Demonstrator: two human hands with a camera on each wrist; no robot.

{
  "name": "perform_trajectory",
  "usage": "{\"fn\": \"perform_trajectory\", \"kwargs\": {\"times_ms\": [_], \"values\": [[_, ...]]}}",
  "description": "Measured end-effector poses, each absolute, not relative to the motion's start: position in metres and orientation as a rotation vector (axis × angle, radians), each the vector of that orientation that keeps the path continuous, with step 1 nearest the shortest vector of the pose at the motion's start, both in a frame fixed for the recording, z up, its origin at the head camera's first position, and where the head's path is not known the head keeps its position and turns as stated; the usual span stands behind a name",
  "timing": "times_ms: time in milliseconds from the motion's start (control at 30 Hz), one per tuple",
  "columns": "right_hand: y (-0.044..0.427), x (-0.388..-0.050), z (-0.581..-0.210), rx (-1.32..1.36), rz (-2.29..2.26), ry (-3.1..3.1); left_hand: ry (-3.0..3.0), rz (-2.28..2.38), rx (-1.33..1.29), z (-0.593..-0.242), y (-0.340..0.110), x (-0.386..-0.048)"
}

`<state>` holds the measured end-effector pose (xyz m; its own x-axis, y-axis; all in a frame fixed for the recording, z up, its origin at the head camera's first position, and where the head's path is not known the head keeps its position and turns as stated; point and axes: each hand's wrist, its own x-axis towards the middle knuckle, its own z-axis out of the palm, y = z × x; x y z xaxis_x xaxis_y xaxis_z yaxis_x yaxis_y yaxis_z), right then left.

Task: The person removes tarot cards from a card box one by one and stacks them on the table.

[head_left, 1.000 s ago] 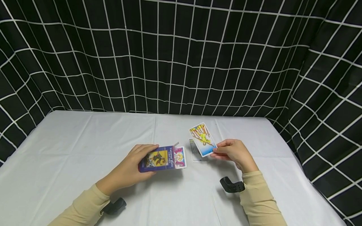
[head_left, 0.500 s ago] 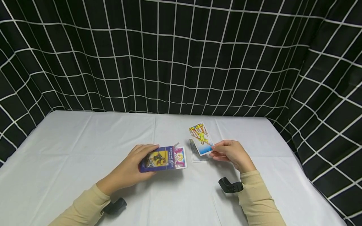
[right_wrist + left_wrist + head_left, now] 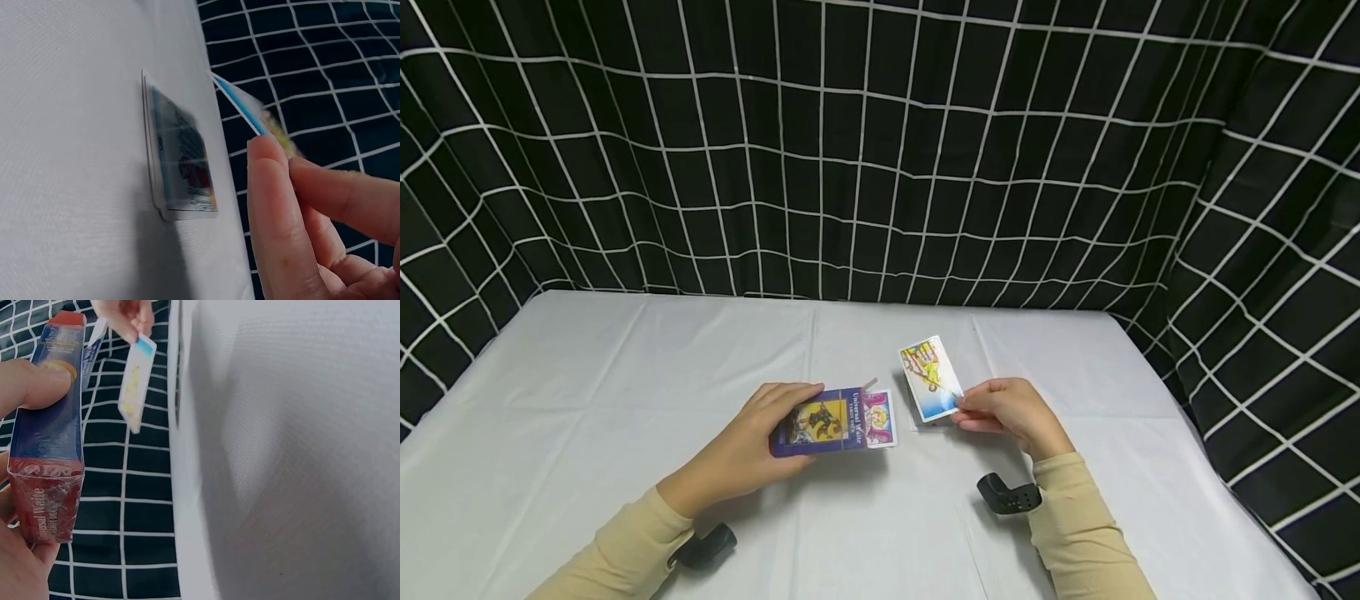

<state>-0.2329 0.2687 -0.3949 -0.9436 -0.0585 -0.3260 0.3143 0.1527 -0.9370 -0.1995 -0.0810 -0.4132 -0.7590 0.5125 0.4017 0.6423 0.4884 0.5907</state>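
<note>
Card pinched in right hand hangs above perhaps 2 cards; left hand grips tarot box.

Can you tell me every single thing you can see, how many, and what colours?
Card box: one, blue and red with a yellow picture, in the left hand
Poking-out card: at least one, pink and white, at the box's open end
Little strip: one, greyish, by that open end
Lifted card: one, yellow, blue and white, in the right hand
Lying cards: a few, exact number unclear, white-edged, on the table
Tablecloth: one, white, over the table
Grid cloth: count unclear, black with white lines, behind and around
Wrist gadgets: two, black, one per wrist
Sleeves: two, beige, on the arms
Left hand: one, holding the box
Right hand: one, pinching the lifted card
</note>
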Motion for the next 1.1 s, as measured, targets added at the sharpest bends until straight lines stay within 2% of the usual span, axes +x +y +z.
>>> {"fn": "perform_trajectory", "kwargs": {"times_ms": [1100], "values": [[0.263, -0.237, -0.414, 0.313, -1.842, 2.014, -2.564, -1.115, -1.001, -0.412, -0.080, -0.198]]}}
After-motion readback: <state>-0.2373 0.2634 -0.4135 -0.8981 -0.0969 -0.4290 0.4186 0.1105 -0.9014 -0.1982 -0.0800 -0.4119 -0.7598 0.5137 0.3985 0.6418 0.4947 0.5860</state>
